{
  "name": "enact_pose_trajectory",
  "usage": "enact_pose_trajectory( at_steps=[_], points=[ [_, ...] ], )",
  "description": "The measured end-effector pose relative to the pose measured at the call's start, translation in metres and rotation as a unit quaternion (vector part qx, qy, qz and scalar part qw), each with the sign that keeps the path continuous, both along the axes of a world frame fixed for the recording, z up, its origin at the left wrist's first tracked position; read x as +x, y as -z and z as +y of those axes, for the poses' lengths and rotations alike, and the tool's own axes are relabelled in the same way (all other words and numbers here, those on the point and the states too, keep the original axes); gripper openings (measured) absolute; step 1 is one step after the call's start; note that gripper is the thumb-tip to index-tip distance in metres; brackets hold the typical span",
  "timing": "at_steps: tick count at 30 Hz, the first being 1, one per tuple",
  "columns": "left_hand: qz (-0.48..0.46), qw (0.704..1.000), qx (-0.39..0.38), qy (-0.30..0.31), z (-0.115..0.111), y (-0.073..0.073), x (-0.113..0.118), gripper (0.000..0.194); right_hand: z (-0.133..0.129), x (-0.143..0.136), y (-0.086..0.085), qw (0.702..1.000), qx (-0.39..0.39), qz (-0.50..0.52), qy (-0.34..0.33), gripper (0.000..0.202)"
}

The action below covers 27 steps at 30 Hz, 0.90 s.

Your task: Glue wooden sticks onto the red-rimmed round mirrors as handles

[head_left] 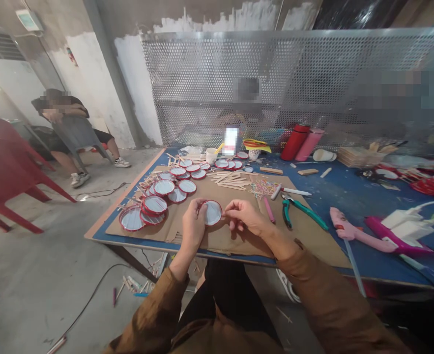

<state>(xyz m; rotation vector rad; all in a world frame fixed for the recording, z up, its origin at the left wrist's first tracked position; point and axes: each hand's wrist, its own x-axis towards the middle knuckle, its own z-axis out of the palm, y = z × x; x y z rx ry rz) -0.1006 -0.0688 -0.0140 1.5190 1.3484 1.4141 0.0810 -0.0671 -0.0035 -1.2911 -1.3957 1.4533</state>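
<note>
My left hand (pixel 194 220) grips a small round disc (pixel 213 213) with a whitish face and a red rim, thumb on its face, above the cardboard sheet (pixel 246 238). At the disc's right edge, my right hand (pixel 244 215) has thumb and forefinger pinched together; whatever is between them is too small to make out. Many similar discs, such as this one (pixel 155 204), lie in overlapping rows to the left, with thin wooden sticks poking out. Beyond my hands are a pile of flat wooden sticks (pixel 229 179) and a heap of thin coloured pieces (pixel 264 189).
Right of my hands lie a pink marker (pixel 269 210), green-handled pliers (pixel 307 212) and a pink glue gun (pixel 360 231). A red bottle (pixel 295 142) and paper cup (pixel 211 156) stand behind. A perforated metal screen (pixel 202 83) borders the table. Another person (pixel 72 123) sits at left.
</note>
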Motion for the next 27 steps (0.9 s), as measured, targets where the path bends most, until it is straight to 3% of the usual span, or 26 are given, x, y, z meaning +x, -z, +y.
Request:
enact_pose_trajectory(
  at_steps=[4, 10, 19, 27],
  points=[
    [-0.018, 1.0, -0.015, 0.012, 0.003, 0.001, -0.001, 0.018, 0.002, 0.001, 0.0, 0.999, 0.019, 0.016, 0.031, 0.025],
    [-0.032, 0.998, -0.017, 0.052, 0.006, 0.005, -0.002, 0.022, -0.004, -0.008, -0.011, 0.999, 0.022, 0.03, -0.029, 0.029],
    [-0.043, 0.998, -0.01, 0.04, 0.005, 0.002, -0.005, 0.018, -0.009, -0.016, -0.006, 0.998, -0.002, -0.007, -0.067, 0.024],
    [-0.089, 0.994, -0.025, 0.065, 0.006, 0.004, -0.006, 0.015, -0.011, -0.018, -0.004, 0.991, 0.059, -0.061, -0.099, 0.026]
  ],
)
